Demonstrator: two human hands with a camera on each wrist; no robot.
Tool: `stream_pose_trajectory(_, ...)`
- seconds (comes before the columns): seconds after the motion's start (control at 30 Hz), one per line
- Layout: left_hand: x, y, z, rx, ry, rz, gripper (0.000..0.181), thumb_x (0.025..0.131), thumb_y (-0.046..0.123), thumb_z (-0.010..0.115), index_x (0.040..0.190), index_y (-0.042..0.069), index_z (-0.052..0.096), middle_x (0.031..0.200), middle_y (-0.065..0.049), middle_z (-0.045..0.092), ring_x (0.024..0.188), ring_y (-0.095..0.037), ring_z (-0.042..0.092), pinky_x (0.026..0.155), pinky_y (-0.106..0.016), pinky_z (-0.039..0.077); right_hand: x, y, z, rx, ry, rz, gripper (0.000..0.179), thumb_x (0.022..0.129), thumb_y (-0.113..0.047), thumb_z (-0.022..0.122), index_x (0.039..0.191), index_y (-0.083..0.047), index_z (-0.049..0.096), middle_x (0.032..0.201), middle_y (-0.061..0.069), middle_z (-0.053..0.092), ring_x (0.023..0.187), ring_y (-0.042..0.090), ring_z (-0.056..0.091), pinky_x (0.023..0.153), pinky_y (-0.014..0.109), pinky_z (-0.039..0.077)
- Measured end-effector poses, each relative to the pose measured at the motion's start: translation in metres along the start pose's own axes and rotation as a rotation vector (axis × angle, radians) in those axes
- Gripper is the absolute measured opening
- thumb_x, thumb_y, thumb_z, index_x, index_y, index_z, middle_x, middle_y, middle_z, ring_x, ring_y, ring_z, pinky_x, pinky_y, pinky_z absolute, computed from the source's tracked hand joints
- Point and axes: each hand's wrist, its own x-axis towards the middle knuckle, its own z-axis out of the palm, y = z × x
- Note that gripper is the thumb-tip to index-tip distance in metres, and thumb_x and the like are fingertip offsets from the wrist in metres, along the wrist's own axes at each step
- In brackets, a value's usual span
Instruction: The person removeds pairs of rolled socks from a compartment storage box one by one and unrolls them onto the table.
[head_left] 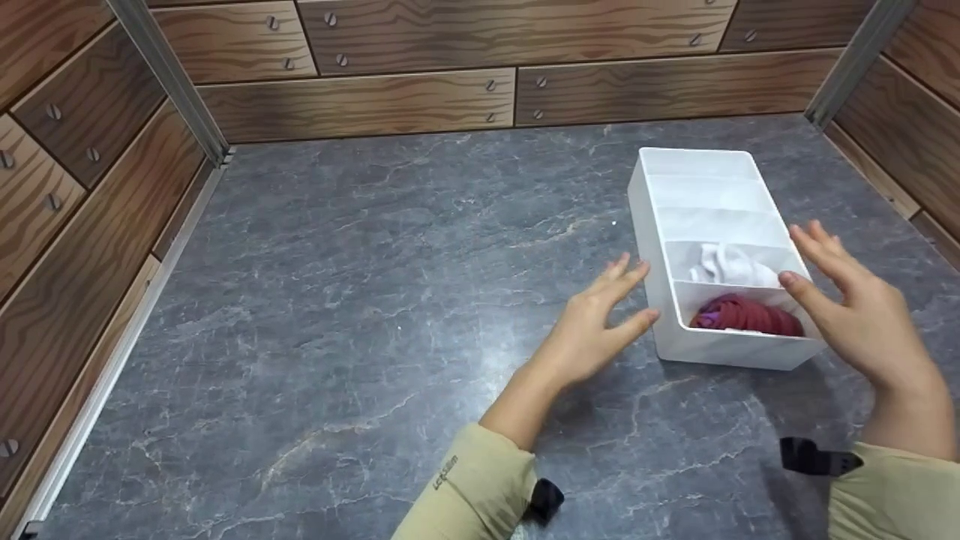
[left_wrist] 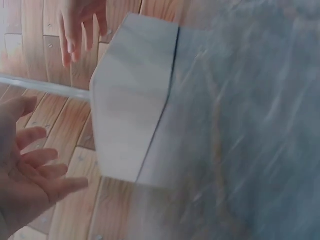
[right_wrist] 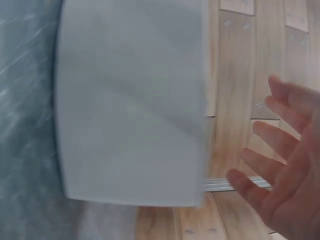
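A white divided box (head_left: pixel 739 351) stands on the grey marbled surface, right of centre in the head view. In its nearest compartment lies a rolled dark red cloth (head_left: pixel 750 315) with a purple patch at one end. The compartment behind holds a bunched white cloth (head_left: pixel 731 266). My left hand (head_left: pixel 592 322) is at the box's left side with fingers spread; contact cannot be told. On the other side is my right hand (head_left: pixel 862 315), fingers loosely extended and holding nothing. Both wrist views show the box's outer walls (left_wrist: pixel 132 100) (right_wrist: pixel 130 110) beside the hands.
Wood-patterned panels (head_left: pixel 405 105) enclose the surface at the back and both sides, with grey metal posts (head_left: pixel 169 79) at the corners. Black straps (head_left: pixel 817 457) stick out from both sleeves. The box's farther compartments show bare white walls.
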Motion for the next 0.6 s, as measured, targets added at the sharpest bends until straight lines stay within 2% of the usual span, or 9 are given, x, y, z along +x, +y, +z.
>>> stream_pose_trajectory(0.1,0.002,-0.002,0.012,-0.115,0.035,-0.001,0.053,0.093,0.029,0.062,0.142,0.015,0.047,0.151,-0.004,0.034,0.135,-0.014,0.033,0.104,-0.027,0.035,0.001,0.016,0.003,-0.009,0.084,0.024,0.047,0.097,-0.024,0.057,0.142,-0.018,0.046,0.149,0.004,0.034,0.136,0.011,0.028,0.108,0.019,0.025)
stream_pose_trajectory(0.2,0.004,-0.004,0.023,-0.253,0.057,-0.002,0.048,0.090,0.019,0.067,0.136,0.010,0.054,0.146,-0.006,0.043,0.130,-0.011,0.041,0.094,-0.019,0.043,0.001,0.030,0.005,0.004,0.127,0.054,0.045,0.096,-0.023,0.059,0.138,-0.013,0.051,0.145,0.000,0.041,0.130,0.000,0.034,0.097,0.007,0.030)
stream_pose_trajectory(0.33,0.007,-0.006,0.035,-0.361,0.081,0.030,0.042,0.087,0.010,0.069,0.128,0.005,0.061,0.136,-0.006,0.054,0.122,-0.006,0.048,0.094,-0.019,0.042,-0.001,0.042,0.008,0.059,0.119,0.091,0.045,0.095,-0.022,0.061,0.136,-0.007,0.052,0.143,0.000,0.043,0.126,-0.006,0.037,0.090,0.003,0.033)
stream_pose_trajectory(0.43,0.008,-0.005,0.040,-0.414,0.102,0.045,0.038,0.086,0.006,0.068,0.123,0.003,0.063,0.129,-0.004,0.059,0.115,-0.004,0.053,0.092,-0.019,0.044,-0.002,0.047,0.011,0.073,0.102,0.115,0.044,0.095,-0.023,0.061,0.136,-0.008,0.053,0.142,-0.004,0.044,0.122,-0.009,0.037,0.086,0.000,0.033)
stream_pose_trajectory(0.5,0.010,-0.002,0.044,-0.472,0.118,0.039,0.035,0.085,0.003,0.068,0.121,0.001,0.065,0.125,-0.003,0.061,0.112,-0.003,0.053,0.088,-0.019,0.047,-0.004,0.049,0.012,0.064,0.095,0.133,0.044,0.095,-0.025,0.060,0.137,-0.010,0.053,0.142,-0.007,0.044,0.124,-0.007,0.037,0.090,0.002,0.029)
stream_pose_trajectory(0.6,0.013,0.003,0.048,-0.520,0.128,0.050,0.032,0.085,-0.001,0.068,0.117,-0.001,0.066,0.120,-0.004,0.062,0.107,-0.001,0.053,0.087,-0.021,0.048,-0.005,0.050,0.013,0.044,0.090,0.167,0.044,0.097,-0.026,0.057,0.138,-0.013,0.051,0.141,-0.010,0.043,0.131,0.004,0.034,0.101,0.012,0.026)
